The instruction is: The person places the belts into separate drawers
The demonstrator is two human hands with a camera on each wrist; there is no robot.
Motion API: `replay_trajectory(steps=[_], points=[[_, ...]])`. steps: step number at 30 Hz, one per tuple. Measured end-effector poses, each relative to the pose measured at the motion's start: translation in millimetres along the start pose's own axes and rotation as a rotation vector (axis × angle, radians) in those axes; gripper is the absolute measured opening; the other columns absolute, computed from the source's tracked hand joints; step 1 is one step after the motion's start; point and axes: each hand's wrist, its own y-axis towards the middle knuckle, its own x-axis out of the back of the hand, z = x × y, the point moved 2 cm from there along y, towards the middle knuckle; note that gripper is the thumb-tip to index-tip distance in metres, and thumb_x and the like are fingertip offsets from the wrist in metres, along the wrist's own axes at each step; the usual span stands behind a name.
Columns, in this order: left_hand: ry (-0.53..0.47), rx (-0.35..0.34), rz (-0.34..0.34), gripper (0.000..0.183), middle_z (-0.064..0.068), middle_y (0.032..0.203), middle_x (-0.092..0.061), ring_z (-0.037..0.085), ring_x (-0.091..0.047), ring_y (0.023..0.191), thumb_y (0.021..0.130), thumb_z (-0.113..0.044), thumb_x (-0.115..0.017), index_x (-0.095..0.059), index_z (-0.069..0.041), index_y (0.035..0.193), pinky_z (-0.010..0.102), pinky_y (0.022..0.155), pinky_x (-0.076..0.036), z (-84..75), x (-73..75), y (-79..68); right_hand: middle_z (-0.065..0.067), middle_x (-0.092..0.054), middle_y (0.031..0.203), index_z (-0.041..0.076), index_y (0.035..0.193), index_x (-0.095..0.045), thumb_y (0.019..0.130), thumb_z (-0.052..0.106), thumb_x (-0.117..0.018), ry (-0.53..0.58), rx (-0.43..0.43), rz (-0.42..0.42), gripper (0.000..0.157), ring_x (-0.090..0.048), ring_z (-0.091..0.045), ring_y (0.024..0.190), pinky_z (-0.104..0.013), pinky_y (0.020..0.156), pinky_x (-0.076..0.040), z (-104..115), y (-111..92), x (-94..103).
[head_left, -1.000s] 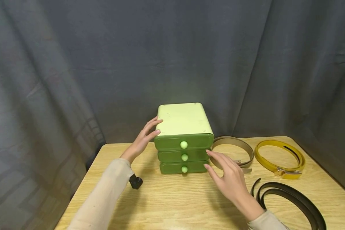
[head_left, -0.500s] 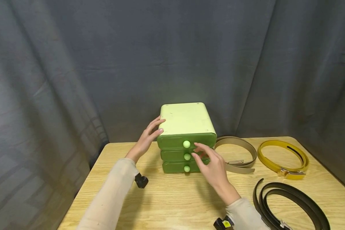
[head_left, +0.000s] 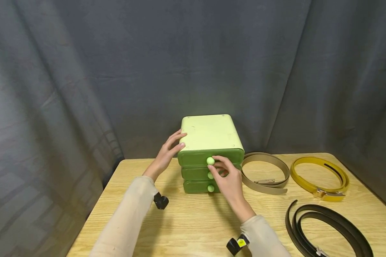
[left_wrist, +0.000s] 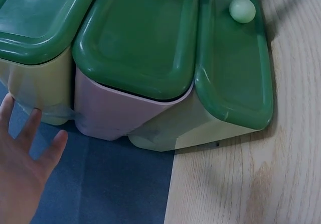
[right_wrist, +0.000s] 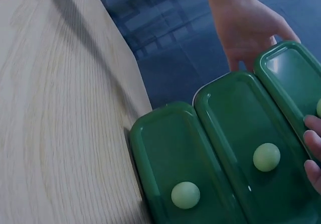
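Observation:
A small cabinet (head_left: 210,132) with a pale yellow-green top and three stacked green drawers stands on the table, its drawers shut. My left hand (head_left: 165,154) rests against its upper left side with fingers extended; the left wrist view shows that hand (left_wrist: 25,158) beside the top unit's side wall. At the front, my right hand (head_left: 230,180) pinches the round knob (head_left: 210,161) of the top drawer between thumb and index finger. The right wrist view catches only its fingertips (right_wrist: 313,142) at the edge. Below, the middle drawer's knob (right_wrist: 266,157) and the bottom one (right_wrist: 185,195) are untouched.
Right of the cabinet lie a coiled tan belt (head_left: 284,167), a coiled yellow belt (head_left: 296,175) and a black belt (head_left: 347,223) nearer the front. All are on the wooden table (head_left: 186,225). A dark grey curtain (head_left: 193,64) hangs behind.
My right hand has moved left and up from the cabinet's right front edge to the top drawer's knob and now pinches it. The left hand stays against the cabinet's side.

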Motion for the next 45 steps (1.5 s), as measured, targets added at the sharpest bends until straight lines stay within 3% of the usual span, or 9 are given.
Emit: replay_trajectory(steps=[6,10,17,21,29,35,41,45], points=[[-0.004,0.029,0.009,0.047,-0.002,0.163,-0.021,0.023,-0.017,0.149,0.102,-0.024,-0.054,-0.047,-0.013,0.147,0.054,0.117,-0.018,-2.4,-0.3,2.3,-0.006,-0.074,0.087,0.005,0.110,-0.071,0.082,0.004,-0.079,0.025,-0.070,-0.033,0.029,-0.066,-0.016,0.073,-0.026,0.060,-0.049,3.4,2.0,-2.7],[-0.033,0.056,0.024,0.049,0.002,0.164,-0.017,0.026,-0.015,0.149,0.102,-0.020,-0.053,-0.044,-0.006,0.148,0.053,0.117,-0.019,-5.4,-1.6,2.8,-0.013,-0.074,0.085,-0.004,0.107,-0.070,0.081,-0.004,-0.078,0.021,-0.072,-0.046,0.026,-0.064,-0.016,0.071,-0.024,0.060,-0.050,20.1,2.8,0.5],[-0.027,0.057,0.032,0.049,0.013,0.164,-0.014,0.031,-0.015,0.149,0.102,-0.015,-0.051,-0.042,0.001,0.147,0.052,0.117,-0.020,-33.3,-3.4,-6.2,-0.017,-0.072,0.083,-0.008,0.103,-0.070,0.081,-0.009,-0.076,0.049,-0.067,-0.058,0.023,-0.062,-0.013,0.069,-0.019,0.061,-0.050,42.0,2.3,5.9],[-0.028,0.042,0.026,0.048,0.015,0.163,-0.015,0.032,-0.017,0.148,0.102,-0.014,-0.051,-0.043,0.003,0.146,0.051,0.117,-0.021,-38.0,-3.6,-8.3,-0.016,-0.072,0.083,-0.007,0.103,-0.070,0.081,-0.008,-0.076,0.066,-0.059,-0.059,0.023,-0.061,-0.011,0.069,-0.018,0.062,-0.049,44.1,-0.1,6.4],[-0.040,0.042,0.033,0.047,0.013,0.163,-0.016,0.033,-0.017,0.148,0.103,-0.014,-0.050,-0.043,0.002,0.146,0.052,0.117,-0.021,-34.2,-5.3,-8.2,-0.015,-0.072,0.082,-0.007,0.101,-0.070,0.080,-0.010,-0.076,0.067,-0.064,-0.054,0.023,-0.062,-0.013,0.069,-0.019,0.061,-0.050,36.4,-4.5,6.5],[-0.037,0.035,0.030,0.047,0.012,0.163,-0.016,0.032,-0.017,0.148,0.103,-0.015,-0.051,-0.044,0.001,0.146,0.053,0.116,-0.021,-33.5,-6.3,-7.7,-0.007,-0.073,0.084,0.002,0.104,-0.072,0.082,-0.002,-0.079,0.078,-0.055,-0.048,0.023,-0.063,-0.011,0.070,-0.018,0.061,-0.050,12.0,-10.0,5.0],[-0.043,0.028,0.038,0.047,0.013,0.164,-0.015,0.032,-0.014,0.149,0.103,-0.015,-0.051,-0.043,0.001,0.147,0.056,0.116,-0.018,-34.0,-5.2,-8.4,-0.002,-0.074,0.085,0.007,0.105,-0.073,0.083,0.004,-0.080,0.097,-0.011,-0.027,0.024,-0.064,-0.010,0.071,-0.019,0.061,-0.051,9.4,-12.2,6.3],[-0.037,0.006,0.014,0.046,0.005,0.163,-0.018,0.028,-0.015,0.149,0.103,-0.020,-0.052,-0.047,-0.006,0.146,0.058,0.116,-0.017,-12.6,-4.1,-1.9,-0.001,-0.073,0.085,0.006,0.105,-0.072,0.082,0.002,-0.080,0.085,0.002,-0.020,0.024,-0.064,-0.009,0.070,-0.019,0.061,-0.051,10.6,-12.6,6.3]])
